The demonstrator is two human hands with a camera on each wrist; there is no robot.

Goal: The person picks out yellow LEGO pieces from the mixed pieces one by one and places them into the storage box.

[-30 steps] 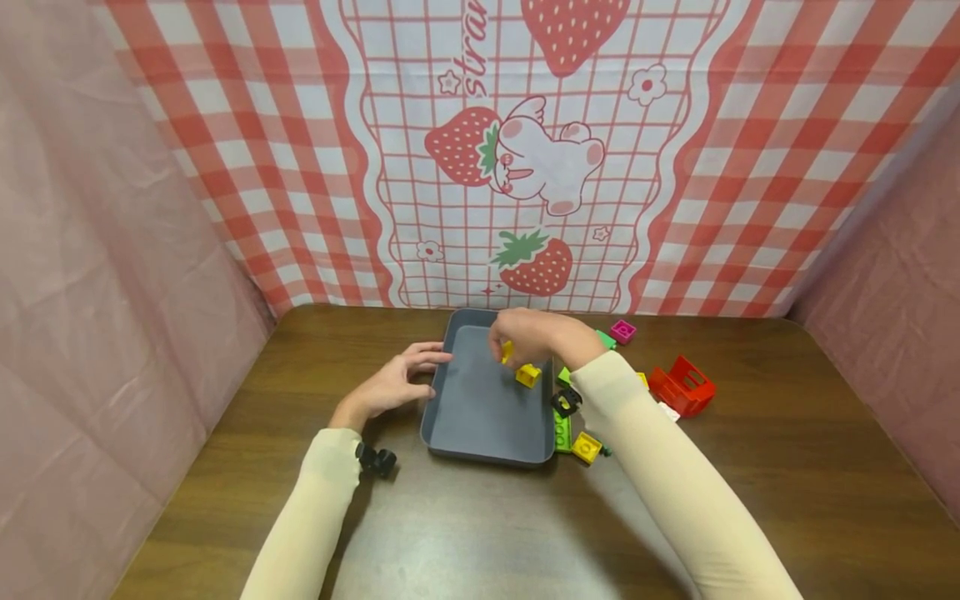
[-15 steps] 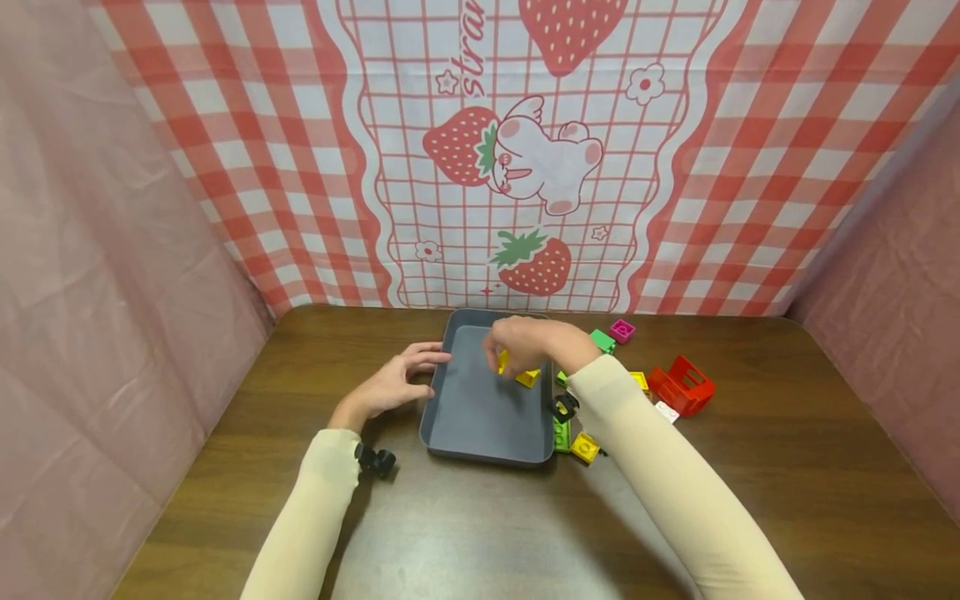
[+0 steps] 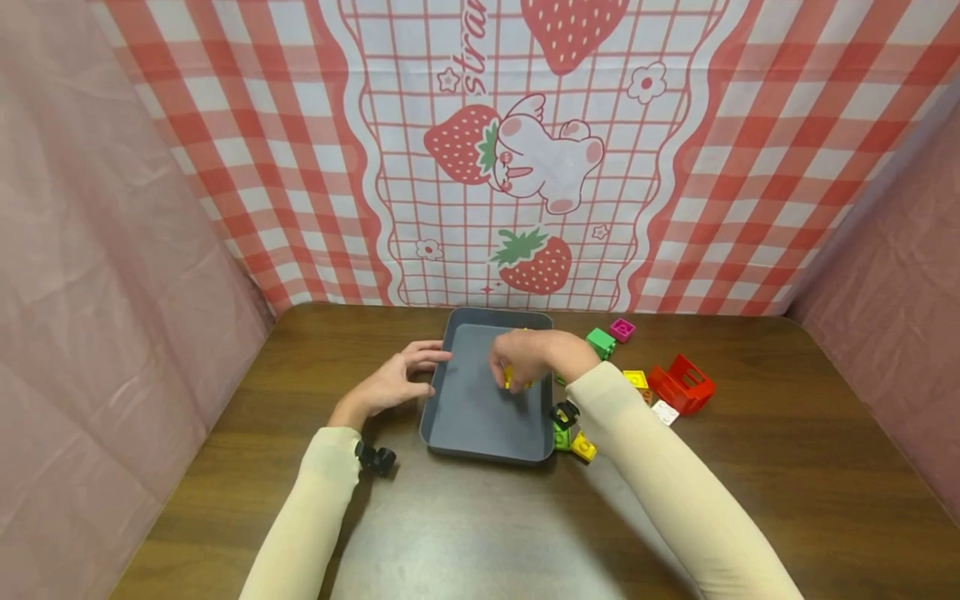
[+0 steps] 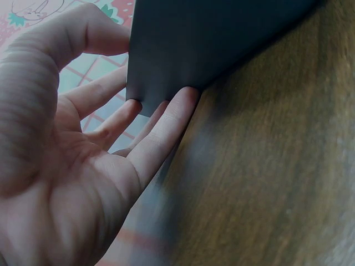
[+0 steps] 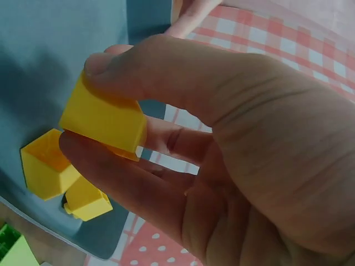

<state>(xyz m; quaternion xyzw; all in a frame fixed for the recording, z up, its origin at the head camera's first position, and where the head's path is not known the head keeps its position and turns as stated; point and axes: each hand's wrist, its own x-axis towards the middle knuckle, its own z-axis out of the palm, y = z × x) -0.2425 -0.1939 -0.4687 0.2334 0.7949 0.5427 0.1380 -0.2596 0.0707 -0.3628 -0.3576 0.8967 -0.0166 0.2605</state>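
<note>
In the head view a grey tray [image 3: 472, 429] lies on the table, with my left hand [image 3: 390, 382] at its left side. The left wrist view shows that hand's fingers [image 4: 166, 124] nearly straight, their tips against the tray's outer wall. My right hand [image 3: 528, 354] is over the tray, its fingers pointing down. Seen from the right wrist, its thumb and fingers pinch a yellow toy brick [image 5: 102, 113]. Beyond the brick, inside the tray, are a larger hollow yellow block [image 5: 50, 166] and a smaller yellow block [image 5: 89, 202].
Right of the tray lie a green block [image 3: 600, 342], a magenta block [image 3: 622, 330], a red openwork piece [image 3: 682, 385], a white brick [image 3: 665, 412] and yellow bricks [image 3: 584, 447]. A light green brick [image 3: 562, 437] is beside the tray's right edge. Checked cloth [image 3: 300, 208] hangs behind.
My right hand has shifted nearer to me over the tray, and a bit of yellow now shows behind it. The left hand and the tray have stayed put.
</note>
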